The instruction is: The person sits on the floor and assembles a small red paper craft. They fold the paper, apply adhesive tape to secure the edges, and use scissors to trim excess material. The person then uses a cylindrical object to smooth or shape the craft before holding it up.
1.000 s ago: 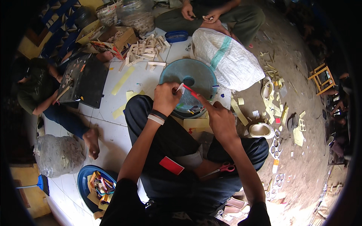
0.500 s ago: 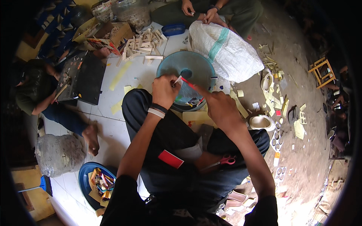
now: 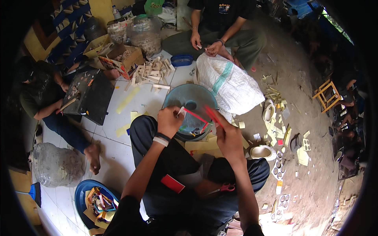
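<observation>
My left hand [image 3: 169, 122] pinches a small white piece [image 3: 182, 111]. A thin red strip [image 3: 195, 115] runs from that piece toward the right, above the round blue-green basin [image 3: 177, 95] between my knees. My right hand [image 3: 228, 137] is raised to the right of the strip, apart from my left. Motion smears its fingers, and a blurred red streak shows along them; whether it holds anything is unclear. Loose red and dark scraps lie at the basin's near rim. Across my lap are a red rectangular card [image 3: 172, 183] and pink-handled scissors [image 3: 226, 187].
A white woven sack [image 3: 240, 86] lies beyond the basin. Wooden pieces [image 3: 151, 72] are heaped to its left. People sit ahead and at the left, beside a black box [image 3: 88, 96]. A blue tub [image 3: 80, 196] holds scraps. Yellow offcuts and shoes [image 3: 263, 152] lie at right.
My right hand has come away from the red strip, moving toward me, its fingers now raised. My left hand keeps its pinch. The whole view has tilted upward, showing more of the person ahead.
</observation>
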`<state>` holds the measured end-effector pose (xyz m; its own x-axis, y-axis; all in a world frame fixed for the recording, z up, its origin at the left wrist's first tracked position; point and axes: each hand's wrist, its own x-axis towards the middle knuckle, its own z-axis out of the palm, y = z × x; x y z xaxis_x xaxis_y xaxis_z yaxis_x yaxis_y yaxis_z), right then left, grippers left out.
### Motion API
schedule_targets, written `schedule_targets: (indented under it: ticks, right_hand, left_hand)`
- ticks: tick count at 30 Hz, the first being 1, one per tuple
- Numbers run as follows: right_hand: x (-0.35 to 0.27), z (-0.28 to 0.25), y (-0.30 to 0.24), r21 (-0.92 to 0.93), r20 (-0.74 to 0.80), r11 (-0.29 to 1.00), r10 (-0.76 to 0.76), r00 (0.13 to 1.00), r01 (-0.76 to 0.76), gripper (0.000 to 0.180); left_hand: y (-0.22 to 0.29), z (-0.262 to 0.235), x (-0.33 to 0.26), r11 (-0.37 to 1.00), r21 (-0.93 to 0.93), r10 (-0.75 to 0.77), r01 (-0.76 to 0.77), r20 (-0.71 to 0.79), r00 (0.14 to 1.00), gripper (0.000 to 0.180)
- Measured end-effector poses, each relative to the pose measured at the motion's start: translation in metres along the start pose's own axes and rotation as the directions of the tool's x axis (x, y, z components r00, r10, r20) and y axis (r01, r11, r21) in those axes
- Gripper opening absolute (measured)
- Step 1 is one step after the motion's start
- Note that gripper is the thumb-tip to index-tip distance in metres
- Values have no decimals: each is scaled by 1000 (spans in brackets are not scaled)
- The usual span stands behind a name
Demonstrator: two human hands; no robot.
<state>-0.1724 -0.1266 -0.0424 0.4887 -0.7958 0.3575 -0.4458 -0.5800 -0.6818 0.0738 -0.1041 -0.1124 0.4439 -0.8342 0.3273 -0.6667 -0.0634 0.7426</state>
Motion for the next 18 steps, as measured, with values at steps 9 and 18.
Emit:
schedule_targets:
  ticks: [9, 18]
  right_hand:
    - [23, 34, 37, -290, 41, 951, 120, 992, -103, 66]
    - [36, 32, 13, -17, -88, 999, -46, 995, 44, 38]
  left_hand:
    - [11, -46, -31, 348, -733, -302, 584, 503, 810, 18]
    - [53, -68, -32, 157, -641, -116, 751, 743, 659, 20]
